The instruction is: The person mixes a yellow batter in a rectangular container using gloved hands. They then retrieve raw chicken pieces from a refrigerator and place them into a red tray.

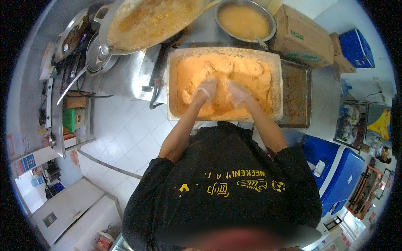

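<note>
A deep, whitish rectangular tub (276, 109) lies before me, holding orange-tinted breading flour (188, 70). Coated pieces of food (254, 67), caked in the flour, lie mostly along the far side; what they are made of is hidden. Both hands wear clear plastic gloves and are blurred by motion. My left hand (206, 88) is down at the flour, left of the tub's middle, close to a coated lump. A short way to its right, my right hand (237, 92) also reaches into the flour. The blur hides whether either hand grips a piece.
A large wok of bubbling oil (150, 25) stands beyond the tub at left, near a long-handled strainer (94, 58). At the back sits a metal bowl of cloudy yellowish liquid (243, 20). On the right are a cardboard box (301, 37), a crumb-strewn metal tray (295, 94) and a blue cooler (339, 172).
</note>
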Demonstrator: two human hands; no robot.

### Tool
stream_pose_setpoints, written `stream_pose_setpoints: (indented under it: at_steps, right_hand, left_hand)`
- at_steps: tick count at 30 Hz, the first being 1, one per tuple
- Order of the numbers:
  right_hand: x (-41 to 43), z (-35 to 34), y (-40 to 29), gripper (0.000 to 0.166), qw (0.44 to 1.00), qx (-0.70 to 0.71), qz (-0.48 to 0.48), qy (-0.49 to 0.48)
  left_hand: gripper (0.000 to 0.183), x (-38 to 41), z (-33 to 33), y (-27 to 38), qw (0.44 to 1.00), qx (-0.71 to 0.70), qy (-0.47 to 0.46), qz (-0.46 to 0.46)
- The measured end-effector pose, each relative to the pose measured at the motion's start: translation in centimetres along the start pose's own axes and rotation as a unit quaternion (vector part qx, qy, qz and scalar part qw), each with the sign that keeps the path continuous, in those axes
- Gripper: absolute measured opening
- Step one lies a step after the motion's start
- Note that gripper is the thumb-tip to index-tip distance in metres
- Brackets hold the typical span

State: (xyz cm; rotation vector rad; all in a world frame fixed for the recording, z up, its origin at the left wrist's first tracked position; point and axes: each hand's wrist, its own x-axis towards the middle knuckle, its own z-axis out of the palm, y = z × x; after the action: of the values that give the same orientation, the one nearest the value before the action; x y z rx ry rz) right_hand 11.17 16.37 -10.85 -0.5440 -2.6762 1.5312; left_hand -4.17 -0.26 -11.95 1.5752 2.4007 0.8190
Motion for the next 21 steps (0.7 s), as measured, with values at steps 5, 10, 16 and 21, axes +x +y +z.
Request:
stream_pose_setpoints:
  at_steps: [5, 10, 16, 21]
  right_hand:
    - [3.3, 1.6, 0.0, 0.021, 0.971, -0.205, -0.021, 0.121]
    - [5.4, 3.4, -0.9, 0.030, 0.917, -0.396, 0.026, 0.044]
    - [3.0, 0.3, -3.1, 0.030, 0.956, -0.273, 0.101, 0.036]
    - [4.7, 2.9, -5.3, 0.038, 0.984, -0.056, 0.131, 0.111]
  left_hand:
    - [0.018, 3.5, -0.2, -0.6, 0.976, 0.193, 0.076, -0.066]
    - [0.025, 3.4, 0.1, -0.5, 0.960, 0.229, 0.056, -0.151]
    - [0.028, 2.0, -0.3, -1.8, 0.911, 0.368, -0.160, -0.098]
    - [0.028, 3.4, 0.0, 0.8, 0.962, 0.075, -0.141, -0.223]
